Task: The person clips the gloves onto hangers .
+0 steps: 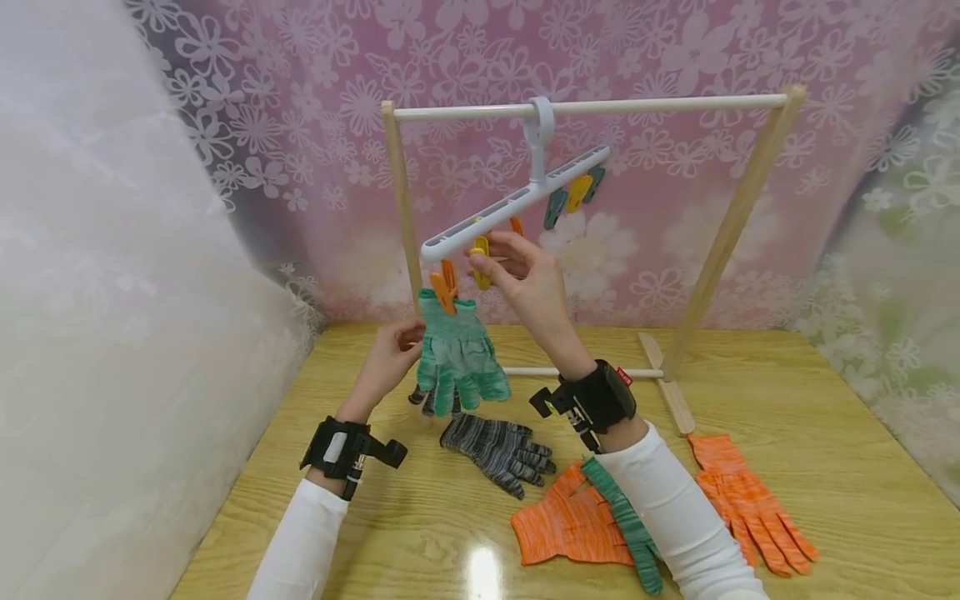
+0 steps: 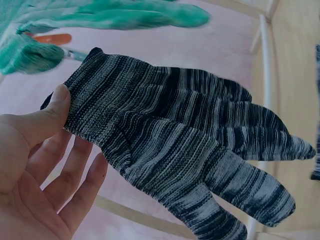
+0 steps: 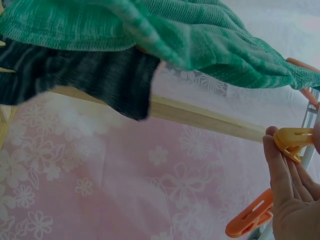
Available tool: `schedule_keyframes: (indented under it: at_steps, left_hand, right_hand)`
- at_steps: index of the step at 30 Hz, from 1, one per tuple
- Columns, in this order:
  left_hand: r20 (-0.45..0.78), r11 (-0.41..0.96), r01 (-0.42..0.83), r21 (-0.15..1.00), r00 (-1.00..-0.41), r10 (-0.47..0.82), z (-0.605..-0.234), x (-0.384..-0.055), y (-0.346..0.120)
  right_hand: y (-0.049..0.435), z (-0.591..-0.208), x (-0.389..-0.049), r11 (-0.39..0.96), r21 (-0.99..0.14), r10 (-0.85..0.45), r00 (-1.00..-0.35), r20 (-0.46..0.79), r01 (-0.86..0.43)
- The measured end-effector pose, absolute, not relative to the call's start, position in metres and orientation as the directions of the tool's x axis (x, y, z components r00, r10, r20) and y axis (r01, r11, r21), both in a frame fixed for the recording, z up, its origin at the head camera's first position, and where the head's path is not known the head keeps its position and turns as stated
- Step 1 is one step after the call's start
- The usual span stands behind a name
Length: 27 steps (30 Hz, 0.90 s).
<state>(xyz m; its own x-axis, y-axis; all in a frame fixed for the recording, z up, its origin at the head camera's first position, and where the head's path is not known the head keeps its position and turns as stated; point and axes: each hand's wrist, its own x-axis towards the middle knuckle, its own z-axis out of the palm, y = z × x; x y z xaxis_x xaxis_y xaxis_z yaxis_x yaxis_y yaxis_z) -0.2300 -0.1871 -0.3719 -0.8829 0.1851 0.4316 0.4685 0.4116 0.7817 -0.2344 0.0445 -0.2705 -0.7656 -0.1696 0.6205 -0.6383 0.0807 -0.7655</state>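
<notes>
By its cuff, my left hand (image 1: 384, 364) holds a black-and-grey striped knit glove (image 2: 165, 115) between thumb and fingers. The head view shows only that glove's fingertips below a green knit glove (image 1: 461, 358), which covers the rest. An orange clip (image 1: 444, 293) fastens the green glove's cuff under the left end of a pale hanger (image 1: 491, 218). Just right of it, my right hand (image 1: 536, 287) pinches a yellow clip (image 3: 295, 136) between thumb and fingers, right below the hanger bar. In the right wrist view, the striped glove's cuff hangs apart from that clip.
The hanger hooks over a white rod (image 1: 660, 104) on a wooden frame (image 1: 727, 225). More clips (image 1: 577, 193) dangle from its right half. On the table (image 1: 405, 533) lie another striped glove (image 1: 501, 450), orange gloves (image 1: 573, 521) and a green glove (image 1: 630, 525) partly under my right forearm.
</notes>
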Motion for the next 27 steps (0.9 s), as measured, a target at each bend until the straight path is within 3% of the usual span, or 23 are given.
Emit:
schedule_keyframes:
  at_steps: [7, 15, 27]
  left_hand:
    - [0.437, 0.307, 0.477, 0.823, -0.878, 0.193, -0.353, -0.24, -0.182]
    - [0.365, 0.303, 0.39, 0.87, -0.921, 0.136, -0.34, -0.245, -0.173]
    - [0.36, 0.259, 0.388, 0.884, -0.921, 0.151, -0.326, -0.251, -0.164]
  right_hand:
    - [0.042, -0.269, -0.234, 0.085, -0.767, -0.155, -0.769, 0.62, -0.636]
    - [0.042, -0.267, -0.234, 0.07, -0.789, -0.146, -0.789, 0.597, -0.61]
    - [0.037, -0.266, -0.239, 0.01, -0.815, -0.128, -0.809, 0.573, -0.579]
